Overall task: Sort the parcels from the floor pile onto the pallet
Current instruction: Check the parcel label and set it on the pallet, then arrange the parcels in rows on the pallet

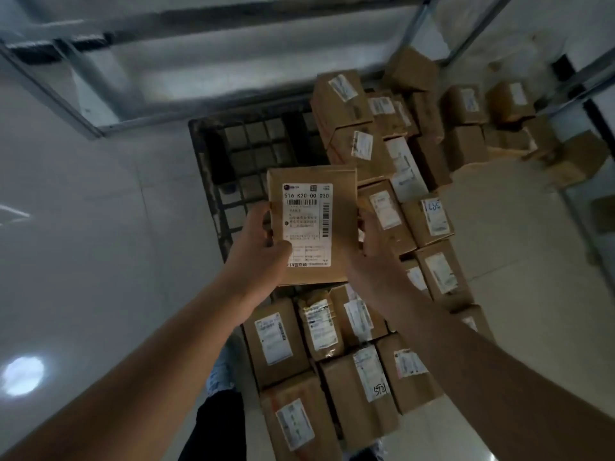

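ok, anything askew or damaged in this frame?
Mostly tidy: parcels on the pallet lie in rows, labels up. The floor pile at upper right is jumbled, its boxes tilted at odd angles. The held parcel, gripped by the left hand and right hand, looks intact. No visible spills.

Dim, bluish light; a round glare spot on the floor [23, 374] (lower left); edges blurred and bent.

The held parcel [312, 224] is plain brown cardboard with a white label [307, 224] printed in black barcodes and text. The stacked parcels [359, 390] are the same brown with white labels. The pallet [213, 168] is a black grid. The floor [100, 227] is glossy pale grey.
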{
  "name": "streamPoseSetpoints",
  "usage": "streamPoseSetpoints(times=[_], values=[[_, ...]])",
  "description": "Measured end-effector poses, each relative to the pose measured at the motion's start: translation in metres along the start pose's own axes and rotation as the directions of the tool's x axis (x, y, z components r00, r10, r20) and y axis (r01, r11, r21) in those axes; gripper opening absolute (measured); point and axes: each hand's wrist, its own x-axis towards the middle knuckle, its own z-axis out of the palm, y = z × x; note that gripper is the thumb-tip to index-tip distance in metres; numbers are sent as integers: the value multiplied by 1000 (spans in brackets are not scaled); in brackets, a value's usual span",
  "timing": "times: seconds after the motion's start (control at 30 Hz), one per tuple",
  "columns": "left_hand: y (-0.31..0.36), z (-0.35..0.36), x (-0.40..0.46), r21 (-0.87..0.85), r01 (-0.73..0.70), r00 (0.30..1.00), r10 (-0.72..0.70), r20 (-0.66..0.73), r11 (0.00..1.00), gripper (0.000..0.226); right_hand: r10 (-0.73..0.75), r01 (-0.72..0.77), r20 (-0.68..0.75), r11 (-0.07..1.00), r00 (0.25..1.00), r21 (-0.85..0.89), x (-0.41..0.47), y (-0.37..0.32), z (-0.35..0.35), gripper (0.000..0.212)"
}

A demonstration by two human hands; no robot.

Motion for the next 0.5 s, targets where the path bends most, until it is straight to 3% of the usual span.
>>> streamPoseSetpoints(times=[0.1, 0.23, 0.5], values=[[-68, 12, 61, -6, 65, 998, -66, -23, 998, 50, 83, -82, 15, 996, 996, -44, 48, 64, 44, 65], [-149, 29, 125, 8, 124, 992, -124, -36, 992, 58, 140, -135, 30, 984, 990, -119, 99, 139, 86, 69], [-242, 79, 201, -72, 273, 962, -271, 28, 959, 60, 251, -242, 7, 943, 968, -229, 167, 244, 109, 72]])
